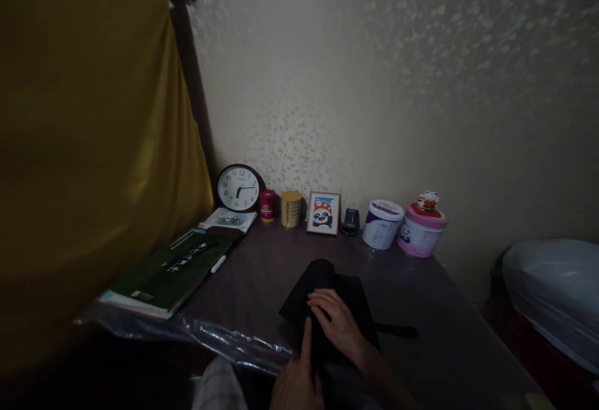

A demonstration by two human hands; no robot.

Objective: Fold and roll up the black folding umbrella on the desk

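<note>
A black fabric item (349,291) lies spread near the front of the table, with a rounded bulge at its far end and a narrow dark strap (397,330) sticking out to the right. In the dim light I cannot make out what kind of item it is. My right hand (334,319) rests on top of it, fingers extended and lying fairly flat. Just in front, at the near edge, my left hand (299,375) touches the fabric with its index finger stretched forward; its other fingers are mostly hidden.
Along the wall stand a round clock (238,188), a red tin (267,205), a yellow can (291,209), a framed panda picture (323,213), a small black device (350,221) and two tubs (381,229), one topped by a figurine (428,200). Left lie green books (173,269) beside a curtain (103,148).
</note>
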